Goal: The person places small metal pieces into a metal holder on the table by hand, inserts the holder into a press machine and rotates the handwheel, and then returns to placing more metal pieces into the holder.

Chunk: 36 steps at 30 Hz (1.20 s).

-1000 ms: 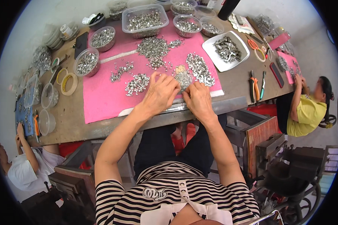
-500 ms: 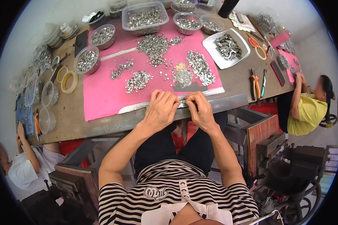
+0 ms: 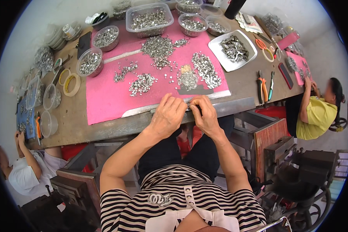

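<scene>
Pale walls are enclosing a brown surface (image 3: 243,83), on which a pink mat (image 3: 104,89) is lying. At the front edge, the left hand (image 3: 168,115) and the right hand (image 3: 205,115) are meeting nearly fingertip to fingertip. Each grip is showing thumb and fingers drawn close; whether either is pinching a part cannot be told, since the fingers are covering the spot. Just beyond the hands, a dark flat strip (image 3: 199,92) is lying on the mat, bordering a heap of thin silver pieces (image 3: 188,80). One longer silver heap (image 3: 207,71) is spreading to the right of these pieces; a rounder heap (image 3: 142,84) is sitting to the left. Farther back, a rectangular clear tub (image 3: 150,29) is holding similar parts. To the right, a white tray (image 3: 221,60) is containing darker metal pieces. Orange-handled pliers (image 3: 262,88) (a green-handled tool (image 3: 271,87) is lying alongside) are resting nearer the front edge.
</scene>
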Motion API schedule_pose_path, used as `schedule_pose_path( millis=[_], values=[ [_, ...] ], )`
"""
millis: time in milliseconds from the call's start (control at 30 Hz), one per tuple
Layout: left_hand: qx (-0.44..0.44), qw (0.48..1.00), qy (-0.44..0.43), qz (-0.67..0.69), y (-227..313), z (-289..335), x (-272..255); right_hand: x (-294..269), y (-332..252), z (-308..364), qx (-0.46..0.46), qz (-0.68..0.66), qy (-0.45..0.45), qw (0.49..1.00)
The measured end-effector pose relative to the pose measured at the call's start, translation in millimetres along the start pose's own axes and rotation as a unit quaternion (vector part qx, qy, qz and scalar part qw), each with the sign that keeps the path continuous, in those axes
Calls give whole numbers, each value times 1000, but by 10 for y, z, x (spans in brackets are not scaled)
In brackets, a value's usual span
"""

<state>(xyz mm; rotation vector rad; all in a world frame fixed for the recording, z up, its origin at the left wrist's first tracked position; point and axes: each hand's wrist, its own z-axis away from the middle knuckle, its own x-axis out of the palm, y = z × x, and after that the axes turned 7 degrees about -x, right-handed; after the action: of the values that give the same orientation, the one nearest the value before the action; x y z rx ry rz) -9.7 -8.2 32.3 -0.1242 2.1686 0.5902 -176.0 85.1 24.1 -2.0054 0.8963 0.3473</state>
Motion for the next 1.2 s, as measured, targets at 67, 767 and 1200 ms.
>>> schedule_pose_path(
  millis=[67, 767, 1200],
  values=[
    [2, 1000, 0, -15, 63, 21, 10, 9, 13, 12, -3, 1, -1, 1000],
    [-19, 999, -27, -16, 14, 21, -1, -66, -45, -10, -74, 66, -10, 995],
    [-86, 988, -15, 124, -81, 1, -45, -86, 189, -299, -9, 97, 7, 995]
  ],
)
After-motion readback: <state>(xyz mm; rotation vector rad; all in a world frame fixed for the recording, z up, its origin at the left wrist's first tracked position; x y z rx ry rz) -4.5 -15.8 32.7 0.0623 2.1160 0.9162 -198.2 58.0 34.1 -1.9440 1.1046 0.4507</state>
